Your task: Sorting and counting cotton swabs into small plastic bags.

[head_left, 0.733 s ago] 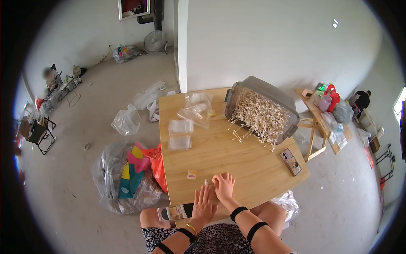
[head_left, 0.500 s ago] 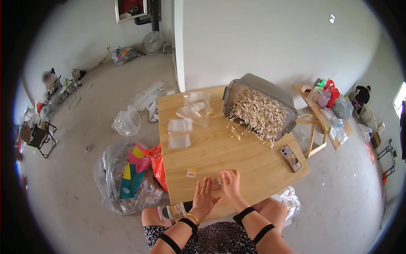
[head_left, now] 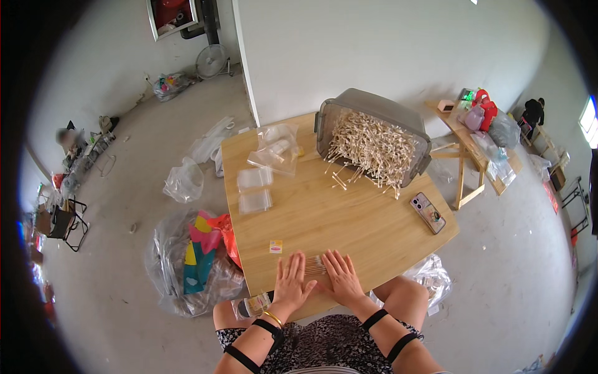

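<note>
In the lower left of the frame, a clear packet of swabs (head_left: 256,305) lies by the worktop (head_left: 349,227) edge; above it, left of centre, are flat clear bags (head_left: 255,191) and then a small yellow-and-white card (head_left: 276,247). The left hand (head_left: 291,285) lies flat at lower centre, its fingers straight and close together, thumb spread, gripping nothing. Just right of it, between the hands, is a small row of cotton swabs (head_left: 315,265), probably light, with stiff, thin stems that roll easily and soft tips; gathering them by the stems from both sides should suit. The right hand (head_left: 342,280) flanks them, palm down, fingers extended, slightly parted, pinching nothing; exact contact is too small to tell. At upper right a tipped grey tub (head_left: 364,105) holds loose swabs (head_left: 374,149), with a phone (head_left: 427,212) below.
</note>
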`<state>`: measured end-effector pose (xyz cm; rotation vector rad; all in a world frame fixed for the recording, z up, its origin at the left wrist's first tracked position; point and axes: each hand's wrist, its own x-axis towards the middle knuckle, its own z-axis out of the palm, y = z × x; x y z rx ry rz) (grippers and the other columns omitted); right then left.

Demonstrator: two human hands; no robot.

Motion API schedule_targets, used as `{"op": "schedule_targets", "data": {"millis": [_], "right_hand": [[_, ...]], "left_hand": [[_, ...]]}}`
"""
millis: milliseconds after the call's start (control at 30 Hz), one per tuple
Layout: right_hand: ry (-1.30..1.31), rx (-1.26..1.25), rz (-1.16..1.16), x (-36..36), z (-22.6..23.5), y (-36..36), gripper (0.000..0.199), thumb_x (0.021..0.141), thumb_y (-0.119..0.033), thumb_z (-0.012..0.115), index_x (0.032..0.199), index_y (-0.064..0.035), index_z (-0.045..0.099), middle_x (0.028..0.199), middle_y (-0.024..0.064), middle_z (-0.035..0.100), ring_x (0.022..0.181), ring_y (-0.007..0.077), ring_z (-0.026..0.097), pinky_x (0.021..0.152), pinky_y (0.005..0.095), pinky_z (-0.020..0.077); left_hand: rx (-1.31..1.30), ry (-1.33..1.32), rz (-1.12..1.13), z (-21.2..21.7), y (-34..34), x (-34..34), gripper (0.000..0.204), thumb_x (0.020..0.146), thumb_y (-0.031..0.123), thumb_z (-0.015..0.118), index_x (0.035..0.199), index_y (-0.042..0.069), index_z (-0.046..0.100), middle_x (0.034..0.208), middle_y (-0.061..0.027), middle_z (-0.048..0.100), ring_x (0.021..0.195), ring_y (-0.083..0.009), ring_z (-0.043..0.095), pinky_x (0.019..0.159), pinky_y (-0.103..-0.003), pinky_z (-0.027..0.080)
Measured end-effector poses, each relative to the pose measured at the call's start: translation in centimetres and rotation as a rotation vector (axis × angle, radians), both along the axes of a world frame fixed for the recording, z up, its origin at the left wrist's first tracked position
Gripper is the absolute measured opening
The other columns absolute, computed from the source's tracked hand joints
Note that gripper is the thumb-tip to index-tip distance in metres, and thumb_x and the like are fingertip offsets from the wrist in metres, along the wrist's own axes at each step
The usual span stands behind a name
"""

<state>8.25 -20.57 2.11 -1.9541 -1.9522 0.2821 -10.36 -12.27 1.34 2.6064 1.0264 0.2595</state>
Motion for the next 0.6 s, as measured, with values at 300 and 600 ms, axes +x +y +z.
{"op": "schedule_targets", "data": {"millis": [300, 600], "right_hand": [[-0.257, -0.043, 0.026, -2.5, -1.0, 1.9, 0.093, 0.089, -0.055, 0.056, 0.156, 0.0012, 0.024, 0.162, 0.024, 0.021, 0.153, 0.0362, 0.016, 0.125, 0.0497, 0.0112], [-0.214, -0.027, 0.026, -2.9, -1.5, 2.0, 0.089, 0.088, -0.05, 0.057, 0.156, -0.0013, 0.025, 0.163, 0.0234, 0.019, 0.153, 0.0362, 0.014, 0.125, 0.0493, 0.0112]], "left_hand": [[0.062, 0.071, 0.077, -1.4, -0.8, 0.1, 0.097, 0.098, 0.067, 0.031, 0.154, -0.012, 0.017, 0.163, -0.0267, 0.015, 0.154, -0.0363, 0.006, 0.123, -0.055, 0.0], [-0.016, 0.035, 0.104, -0.3, -0.9, 0.4, 0.091, 0.1, 0.065, 0.024, 0.155, -0.008, 0.019, 0.163, -0.0248, 0.018, 0.154, -0.035, 0.009, 0.123, -0.055, 0.002]]}}
